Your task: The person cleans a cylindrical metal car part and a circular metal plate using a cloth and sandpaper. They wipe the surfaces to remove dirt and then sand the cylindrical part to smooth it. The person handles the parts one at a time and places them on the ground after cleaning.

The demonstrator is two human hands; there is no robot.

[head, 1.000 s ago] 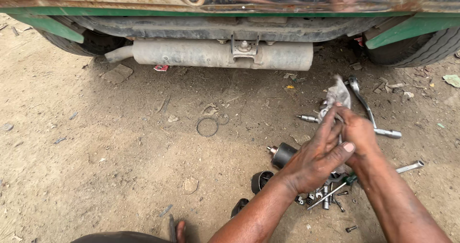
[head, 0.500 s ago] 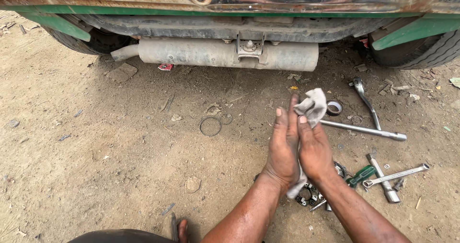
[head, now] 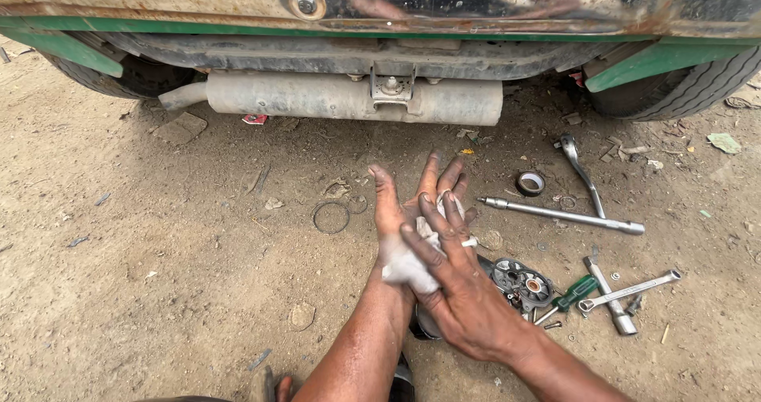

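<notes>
My left hand [head: 391, 226] is held palm up with its fingers stretched toward the vehicle. A crumpled white cloth [head: 406, 267] lies across that palm. My right hand [head: 469, 300] lies flat over the cloth and presses it against the left palm, its fingers crossing the left fingers. Both forearms come in from the bottom edge. A dark round part [head: 418, 328] on the ground is mostly hidden under my wrists.
Behind the hands are a grey muffler [head: 357, 97], a rusty bumper [head: 476, 1] and a tyre [head: 682, 85]. On the dirt to the right lie a long socket wrench [head: 563, 214], a ratchet [head: 583, 172], a tape roll [head: 530, 183], a round metal part [head: 523, 281], a green screwdriver [head: 576, 291] and a spanner [head: 630, 291]. A thin ring [head: 330, 217] lies left.
The cloth has gone from my fingertips down onto my left palm. My right hand has slid over it, and both hands have drawn away from the tools.
</notes>
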